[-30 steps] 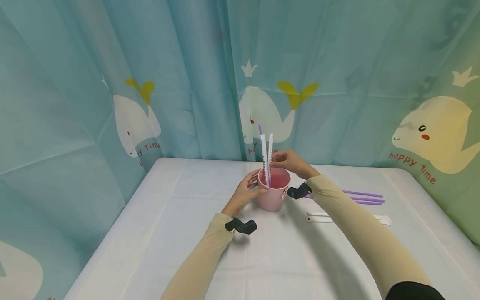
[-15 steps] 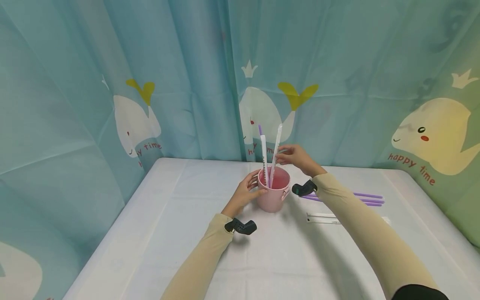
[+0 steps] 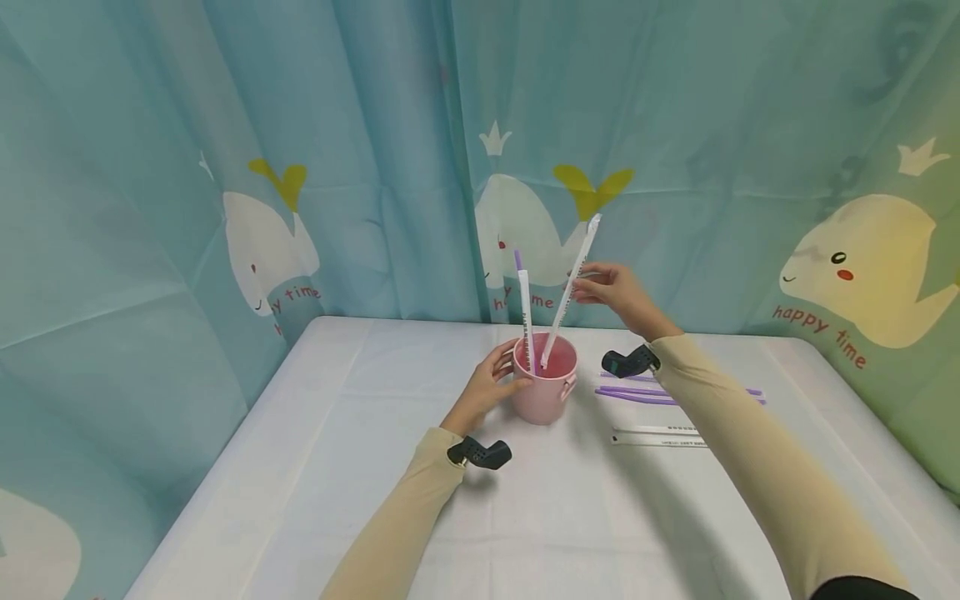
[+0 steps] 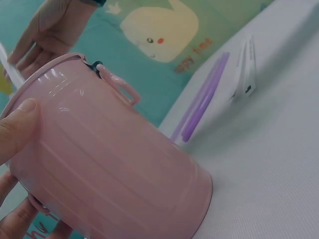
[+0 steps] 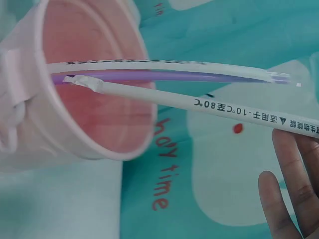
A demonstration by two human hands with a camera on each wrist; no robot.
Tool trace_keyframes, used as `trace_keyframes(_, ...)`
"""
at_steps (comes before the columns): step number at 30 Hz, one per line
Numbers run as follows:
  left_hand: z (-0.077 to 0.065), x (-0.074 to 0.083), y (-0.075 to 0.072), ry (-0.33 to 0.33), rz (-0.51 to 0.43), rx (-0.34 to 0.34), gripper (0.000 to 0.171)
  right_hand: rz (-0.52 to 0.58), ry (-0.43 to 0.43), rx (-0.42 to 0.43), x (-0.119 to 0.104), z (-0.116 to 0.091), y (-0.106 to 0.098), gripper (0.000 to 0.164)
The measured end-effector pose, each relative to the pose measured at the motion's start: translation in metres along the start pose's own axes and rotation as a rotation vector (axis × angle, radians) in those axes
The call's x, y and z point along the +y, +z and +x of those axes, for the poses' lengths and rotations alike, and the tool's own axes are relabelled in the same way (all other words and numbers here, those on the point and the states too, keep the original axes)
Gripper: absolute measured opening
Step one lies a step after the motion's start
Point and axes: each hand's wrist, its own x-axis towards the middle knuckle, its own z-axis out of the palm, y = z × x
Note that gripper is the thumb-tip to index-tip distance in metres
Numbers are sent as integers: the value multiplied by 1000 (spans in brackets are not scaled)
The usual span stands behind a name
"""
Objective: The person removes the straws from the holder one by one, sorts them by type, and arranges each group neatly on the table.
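A small pink bucket [image 3: 542, 404] stands on the white table, and my left hand [image 3: 483, 392] grips its left side, thumb in front and fingers behind. Between thumb and fingers my right hand [image 3: 611, 290] pinches a paper-wrapped straw [image 3: 572, 287], tilted up to the right, its lower end still inside the bucket mouth. In the right wrist view this wrapper [image 5: 234, 109] has printed lettering and a crumpled end. Another white-wrapped straw [image 3: 526, 321] leans in the bucket beside a bare purple straw [image 3: 517, 260], whose tip shows above it.
Several bare purple straws [image 3: 637, 397] lie on the table [image 3: 375, 500] to the right of the bucket. Nearer to me lie white-wrapped straws [image 3: 652, 441], partly hidden by my right forearm. A blue curtain [image 3: 360, 150] with whale prints hangs behind the table.
My right hand has moved up and to the right, drawing the wrapped straw partly out of the bucket and tilting it. The left hand keeps its place on the bucket.
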Motion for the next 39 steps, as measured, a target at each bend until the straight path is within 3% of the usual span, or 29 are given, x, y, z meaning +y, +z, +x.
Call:
trace_keyframes(5,1,0,0,-14,-7,-4,71,65,-60,39,-10,-7,-10,7)
trace_keyframes(13,1,2,-4,-17,-45,-38,73,166,-152,79,-19,-25,-33,10)
trace_keyframes(19,-2,2,-3,-10,-30,-9,71,266,-186,74,-21,-41,-53,13)
trace_keyframes(23,-3,3,-2,-4,-19,2,71,232,-164,97,-19,-53,-65,14)
trace_keyframes(28,-4,3,-1,-1,-21,-1,70,80,-101,124,-15,-67,-77,13)
trace_keyframes(39,1,1,-1,-3,-31,-22,72,-153,17,82,7,-96,-98,13)
